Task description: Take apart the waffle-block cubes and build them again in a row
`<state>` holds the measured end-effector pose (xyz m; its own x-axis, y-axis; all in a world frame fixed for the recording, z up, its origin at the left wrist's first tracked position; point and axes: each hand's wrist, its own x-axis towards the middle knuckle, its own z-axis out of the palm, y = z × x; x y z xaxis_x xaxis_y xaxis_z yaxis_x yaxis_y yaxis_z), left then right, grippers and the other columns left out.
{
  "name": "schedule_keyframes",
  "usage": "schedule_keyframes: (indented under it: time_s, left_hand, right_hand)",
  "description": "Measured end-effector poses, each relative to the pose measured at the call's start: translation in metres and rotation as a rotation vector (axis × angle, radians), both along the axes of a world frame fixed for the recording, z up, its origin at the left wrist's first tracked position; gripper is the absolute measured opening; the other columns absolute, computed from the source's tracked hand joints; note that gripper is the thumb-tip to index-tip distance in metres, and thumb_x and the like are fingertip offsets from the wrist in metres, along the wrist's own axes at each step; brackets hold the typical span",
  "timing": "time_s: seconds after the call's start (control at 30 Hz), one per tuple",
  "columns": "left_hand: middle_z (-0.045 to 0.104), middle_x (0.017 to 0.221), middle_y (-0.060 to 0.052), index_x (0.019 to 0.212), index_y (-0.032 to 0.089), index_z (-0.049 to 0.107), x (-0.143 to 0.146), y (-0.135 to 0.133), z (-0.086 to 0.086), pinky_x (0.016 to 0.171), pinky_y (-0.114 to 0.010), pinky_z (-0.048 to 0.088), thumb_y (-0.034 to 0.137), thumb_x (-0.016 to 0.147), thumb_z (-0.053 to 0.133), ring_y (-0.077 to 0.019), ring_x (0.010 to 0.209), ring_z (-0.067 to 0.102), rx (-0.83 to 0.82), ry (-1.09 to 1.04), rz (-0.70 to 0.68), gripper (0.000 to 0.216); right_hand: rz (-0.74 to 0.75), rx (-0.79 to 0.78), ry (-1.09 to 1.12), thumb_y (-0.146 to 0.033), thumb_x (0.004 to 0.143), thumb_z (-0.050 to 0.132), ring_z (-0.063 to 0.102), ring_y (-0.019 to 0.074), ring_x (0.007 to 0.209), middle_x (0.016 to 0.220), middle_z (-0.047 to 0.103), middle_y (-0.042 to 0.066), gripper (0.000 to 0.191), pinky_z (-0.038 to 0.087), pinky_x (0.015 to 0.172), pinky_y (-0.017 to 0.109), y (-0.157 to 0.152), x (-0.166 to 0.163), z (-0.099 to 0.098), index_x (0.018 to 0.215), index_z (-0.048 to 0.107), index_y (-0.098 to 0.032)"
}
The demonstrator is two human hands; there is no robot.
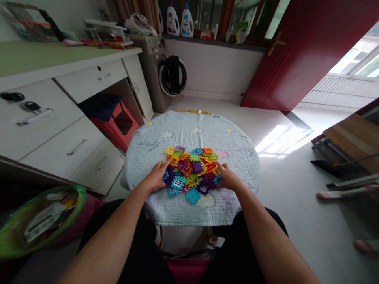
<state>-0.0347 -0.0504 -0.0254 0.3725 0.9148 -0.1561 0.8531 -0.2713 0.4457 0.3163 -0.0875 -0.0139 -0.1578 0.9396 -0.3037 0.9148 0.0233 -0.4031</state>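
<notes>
A heap of colourful plastic interlocking building tiles (187, 169) lies in the middle of a small round table, on a pale blue cloth (148, 138). The tiles have notched edges, and some carry window-like grids. My left hand (156, 176) rests against the heap's left side, its fingers stretched out. On the opposite side, my right hand (227, 176) touches the heap's right edge with its fingers extended too. Neither hand grips a tile that I can see, though the fingertips are partly hidden among the pieces. A flat blue tile (193, 196) sits at the near edge of the heap.
A red stool (126, 126) stands left of the table, beneath a white desk (71, 122) with drawers. A lined waste bin (79, 213) is at the near left. Behind are a washing machine (151, 75) and a red door (284, 51). A dustpan (327, 169) lies at the right.
</notes>
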Motion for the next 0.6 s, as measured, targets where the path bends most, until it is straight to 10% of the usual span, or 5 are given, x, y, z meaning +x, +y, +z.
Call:
schedule_keyframes:
  time_s: [0.33, 0.6]
  left_hand:
    - [0.036, 0.146, -0.014, 0.143, 0.016, 0.032, 0.015, 0.032, 0.0, 0.116, -0.042, 0.026, 0.005, 0.059, 0.058, -0.0276, 0.138, 0.033, 0.119, -0.151, -0.087, 0.088]
    - [0.034, 0.145, -0.015, 0.141, 0.017, 0.033, 0.032, 0.017, 0.022, 0.116, -0.046, 0.023, 0.019, 0.063, 0.059, -0.0313, 0.138, 0.029, 0.213, -0.029, -0.007, 0.083]
  right_hand:
    - [-0.107, 0.228, 0.186, -0.018, 0.072, 0.067, 0.06, 0.0187, 0.091, 0.112, 0.063, 0.011, 0.051, 0.047, 0.087, 0.033, 0.023, -0.001, 0.008, 0.122, 0.055, -0.016]
    - [-0.229, 0.25, 0.404, -0.007, 0.073, 0.051, 0.062, 0.0125, 0.072, 0.103, 0.066, 0.006, 0.041, 0.051, 0.074, 0.03, 0.031, -0.001, 0.012, 0.112, 0.058, -0.018]
